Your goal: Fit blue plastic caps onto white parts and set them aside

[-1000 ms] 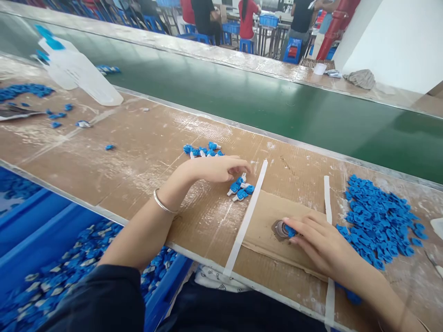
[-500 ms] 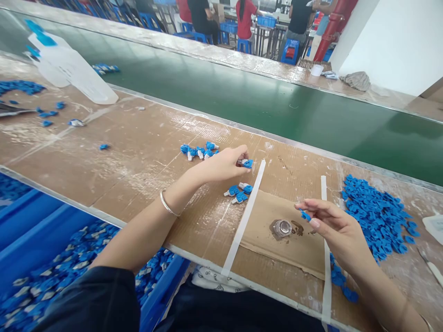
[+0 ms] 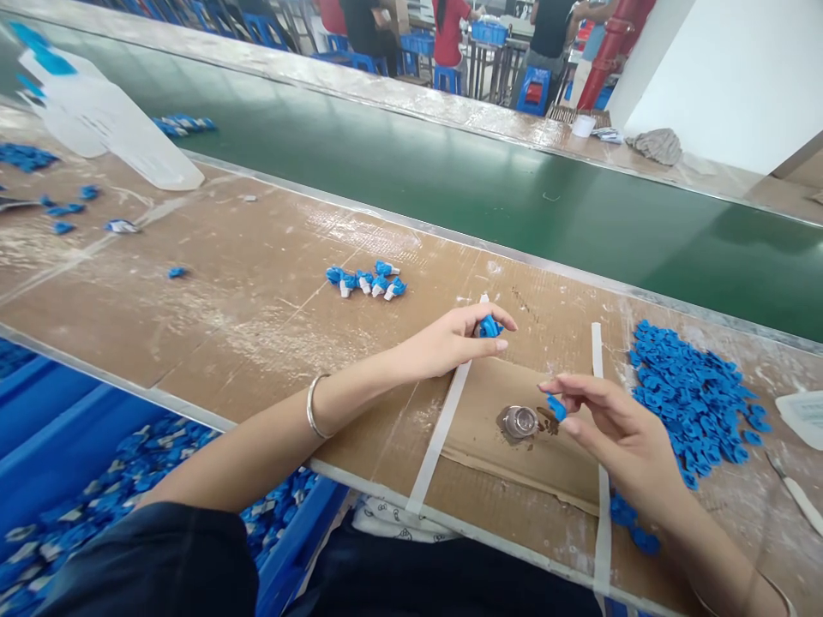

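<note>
My left hand point(image 3: 453, 343) is curled around a blue plastic part point(image 3: 489, 326), above the table near the left tape strip. My right hand point(image 3: 621, 428) pinches a small blue plastic piece point(image 3: 556, 408) between thumb and fingers. Just left of that piece, a small clear cup point(image 3: 519, 422) sits on a cardboard sheet point(image 3: 489, 454), with brown wet stains around it. Behind my left forearm lies a cluster of blue-and-white parts point(image 3: 365, 282). Beyond my right hand is a heap of loose blue pieces point(image 3: 691, 398).
A green conveyor belt point(image 3: 411, 180) runs along the table's far side. Blue bins point(image 3: 57, 446) full of parts stand at lower left. White plastic sheets point(image 3: 138, 137) lean at upper left. A white-handled tool point(image 3: 801, 501) lies at right. People sit across the belt.
My left hand has moved right and slightly nearer, carrying the blue part toward the cardboard. The group of parts by the tape is now out of sight behind it. My right hand still holds its piece.
</note>
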The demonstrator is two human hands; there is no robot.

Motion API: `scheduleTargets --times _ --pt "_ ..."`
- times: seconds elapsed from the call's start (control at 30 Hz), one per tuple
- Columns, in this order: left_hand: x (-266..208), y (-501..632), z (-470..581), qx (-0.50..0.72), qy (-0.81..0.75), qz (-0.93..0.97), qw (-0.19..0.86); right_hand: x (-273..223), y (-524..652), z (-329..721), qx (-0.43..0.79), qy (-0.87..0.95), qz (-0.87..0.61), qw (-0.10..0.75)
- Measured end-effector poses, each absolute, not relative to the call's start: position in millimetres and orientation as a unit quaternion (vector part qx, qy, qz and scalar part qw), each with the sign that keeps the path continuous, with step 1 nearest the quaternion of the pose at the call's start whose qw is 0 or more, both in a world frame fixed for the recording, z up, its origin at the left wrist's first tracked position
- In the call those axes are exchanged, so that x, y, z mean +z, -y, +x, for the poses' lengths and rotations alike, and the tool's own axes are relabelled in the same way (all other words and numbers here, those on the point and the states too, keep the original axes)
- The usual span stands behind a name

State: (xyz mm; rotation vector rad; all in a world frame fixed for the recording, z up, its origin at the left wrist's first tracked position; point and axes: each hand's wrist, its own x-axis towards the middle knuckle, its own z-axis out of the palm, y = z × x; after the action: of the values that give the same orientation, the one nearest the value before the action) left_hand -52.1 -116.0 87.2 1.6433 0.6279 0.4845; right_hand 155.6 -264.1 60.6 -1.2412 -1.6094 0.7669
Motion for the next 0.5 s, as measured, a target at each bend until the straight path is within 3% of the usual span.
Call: scheduleTargets --times 0.1,0.17,0.5 --pt "86 119 -50 0.189 -0.274 0.641 0.692 60 266 152 0.246 0.732 -0.503 0.387" --pt "82 118 -48 0.177 -0.26 0.571 0.758 60 267 151 0.236 0.743 -0.498 0.38" --pt "57 146 -35 0.178 -0.133 0.447 0.867 67 271 139 0.222 0.646 -0.485 0.546"
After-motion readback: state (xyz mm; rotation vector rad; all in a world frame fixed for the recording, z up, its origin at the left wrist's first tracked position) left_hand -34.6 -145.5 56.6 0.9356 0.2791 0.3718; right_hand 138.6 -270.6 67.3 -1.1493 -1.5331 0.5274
